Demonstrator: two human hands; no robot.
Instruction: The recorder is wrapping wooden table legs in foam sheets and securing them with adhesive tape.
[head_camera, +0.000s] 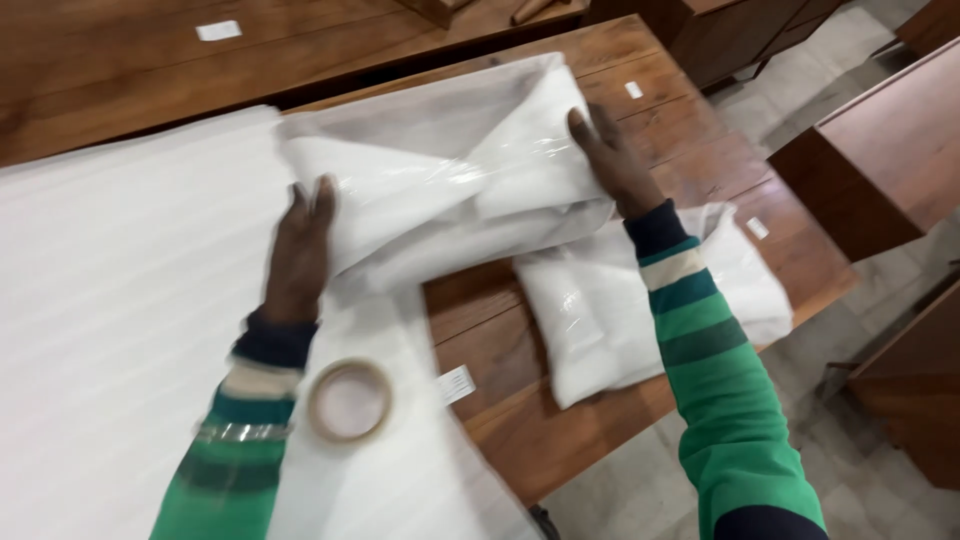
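Observation:
A white cloth bundle in clear plastic wrap (450, 175) lies on the wooden table (700, 150), partly over a large white striped sheet (110, 300). My left hand (300, 250) presses flat on the bundle's left end. My right hand (612, 160) lies flat on its right end, fingers on the plastic. A second plastic-wrapped white packet (600, 310) sits just below the bundle, under my right forearm. A roll of clear tape (349, 400) rests on the sheet beside my left wrist.
Dark wooden furniture (880, 160) stands to the right across a tiled floor gap. Another wooden table top (150, 50) runs along the back. Small white labels (456, 384) are stuck on the tables. The table's near edge falls off at lower right.

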